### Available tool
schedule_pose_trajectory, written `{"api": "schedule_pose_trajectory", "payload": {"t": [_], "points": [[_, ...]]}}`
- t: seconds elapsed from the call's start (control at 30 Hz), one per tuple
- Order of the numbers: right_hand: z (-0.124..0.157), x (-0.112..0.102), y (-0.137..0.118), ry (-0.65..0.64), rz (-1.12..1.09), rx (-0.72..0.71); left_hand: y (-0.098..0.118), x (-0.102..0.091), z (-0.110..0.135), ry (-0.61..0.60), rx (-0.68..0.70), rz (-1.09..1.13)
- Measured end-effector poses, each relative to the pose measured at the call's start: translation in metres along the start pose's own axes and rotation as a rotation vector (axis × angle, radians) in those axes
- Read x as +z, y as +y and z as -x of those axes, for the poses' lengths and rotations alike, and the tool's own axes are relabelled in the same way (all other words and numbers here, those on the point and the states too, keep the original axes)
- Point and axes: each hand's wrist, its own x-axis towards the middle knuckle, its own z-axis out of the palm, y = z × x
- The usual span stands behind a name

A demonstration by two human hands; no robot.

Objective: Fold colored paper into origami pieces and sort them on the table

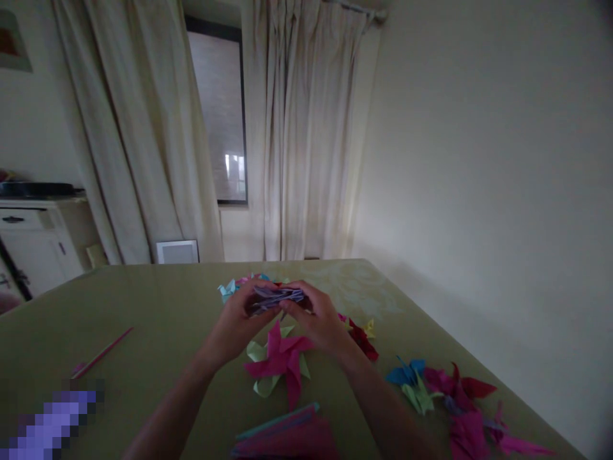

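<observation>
Both my hands are raised over the middle of the table, closed around a folded piece of purple paper [278,297] with several layers. My left hand [239,319] grips its left side, and my right hand [316,316] pinches the right side with the thumb toward me. Just below them lies a pink paper pinwheel [279,361] on top of a pale green paper pinwheel [262,385]. Nearer to me rests a stack of coloured paper [292,437], mostly pink with a blue edge.
Folded paper pieces in light blue [228,291] lie behind my hands. To the right are red folded paper [363,340], a blue paper crane [407,372] and several pink pieces [467,434]. A thin pink stick [108,348] lies left on the green tablecloth [158,306]. A wall bounds the right.
</observation>
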Motion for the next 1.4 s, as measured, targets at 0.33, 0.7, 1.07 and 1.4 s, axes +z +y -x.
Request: {"api": "schedule_pose_trajectory", "payload": {"t": [0.33,0.7,1.07,1.4], "points": [[-0.007,-0.004,-0.002,0.222,-0.431,0.128,0.022,0.001,0.008,0.155,0.02,-0.103],[0.01,0.017,-0.042,0.23,-0.585,0.075,0.046,0.019,0.026,0.053,0.059,-0.068],[0.086,-0.162,-0.018,0.185,0.768,0.068,-0.117,-0.047,0.0,0.127,-0.214,-0.543],[0.135,-0.235,0.048,-0.387,1.161,0.427,-0.169,-0.047,0.022,0.262,-0.32,-1.22]]}}
